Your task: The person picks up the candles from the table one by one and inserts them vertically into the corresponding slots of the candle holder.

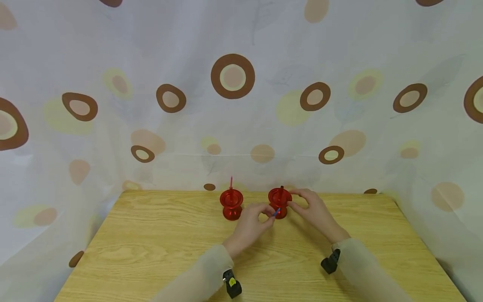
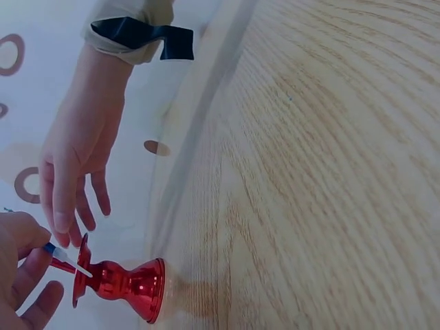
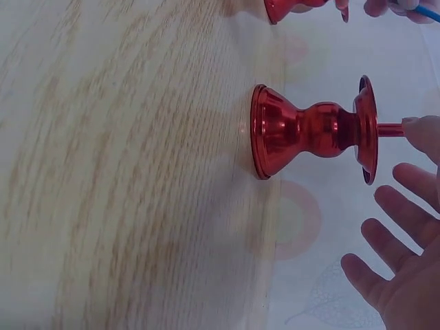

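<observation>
At the far edge of the wooden surface, in front of a curtain printed with brown rings, two red metal candle holders are seen standing upright and side by side. The left candle holder carries a thin pink candle and is touched by neither hand. Just to its right, the left hand is held low over the surface with its fingers curled together, and a small blue-tipped stick is pinched between thumb and fingertips, right against the stem of the right candle holder. In the left wrist view the same stick is seen gripped close to the rim of that holder. A short dark red candle stands in the right candle holder. The right hand is placed just beside the holder on its right, fingers loosely spread and relaxed; in the right wrist view a fingertip is seen touching the end of the candle, while the remaining fingers are held apart from the holder.
</observation>
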A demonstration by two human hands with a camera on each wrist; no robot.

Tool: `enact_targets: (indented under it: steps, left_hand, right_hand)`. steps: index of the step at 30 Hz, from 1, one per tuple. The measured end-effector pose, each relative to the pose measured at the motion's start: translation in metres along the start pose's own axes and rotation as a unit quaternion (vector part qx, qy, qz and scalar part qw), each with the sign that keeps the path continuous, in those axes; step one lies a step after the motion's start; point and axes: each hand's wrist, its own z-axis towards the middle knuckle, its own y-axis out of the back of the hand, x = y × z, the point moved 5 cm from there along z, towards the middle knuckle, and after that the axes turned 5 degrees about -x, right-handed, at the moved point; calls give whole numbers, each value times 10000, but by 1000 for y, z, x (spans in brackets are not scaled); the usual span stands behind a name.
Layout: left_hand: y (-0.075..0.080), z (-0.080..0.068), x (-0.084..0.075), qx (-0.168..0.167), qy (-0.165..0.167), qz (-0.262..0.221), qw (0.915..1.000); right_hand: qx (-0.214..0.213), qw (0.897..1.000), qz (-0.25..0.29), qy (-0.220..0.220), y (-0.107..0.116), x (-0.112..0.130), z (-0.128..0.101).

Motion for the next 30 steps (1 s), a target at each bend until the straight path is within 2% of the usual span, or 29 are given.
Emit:
enact_targets:
  steps: [6, 14, 18, 22, 25, 30]
  left_hand:
    - [-2, 4, 2, -44, -117, -193, 9997]
    - [-2, 13, -8, -172, -469, -18, 9987]
    - [-2, 19, -12, -135, -332, -144, 9993]
    - [-2, 24, -14, -94, -73, -488, 9987]
    - [-1, 30, -15, -126, 77, -802, 9967]
    - [2, 37, -16, -237, 175, -1013, 9944]
  right_hand:
    - [135, 9998, 28, 105, -4, -1, 3]
    - [281, 9993, -48, 225, -8, 1, 4]
    - [296, 9990, -88, 309, -11, 3, 4]
    - [274, 9992, -84, 273, -12, 3, 4]
    - [237, 9994, -70, 244, -12, 3, 5]
    - [288, 9994, 15, 170, -17, 3, 6]
